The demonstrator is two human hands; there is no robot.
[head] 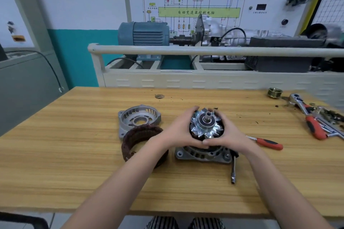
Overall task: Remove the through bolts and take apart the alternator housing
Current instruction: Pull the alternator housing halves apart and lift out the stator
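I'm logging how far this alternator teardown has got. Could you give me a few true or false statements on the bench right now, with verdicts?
1. Both hands grip the rotor. True: left hand, right hand.
2. The stator winding is still inside a housing half. False: it lies loose on the table, leaning against the empty housing half.
3. The rotor stands in the other housing half. True.
4. The pulley is on the rotor shaft. False: it lies at the table's far right.

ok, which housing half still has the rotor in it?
The near housing half, under both hands; left hand and right hand grip the rotor standing in it. The far half is empty.
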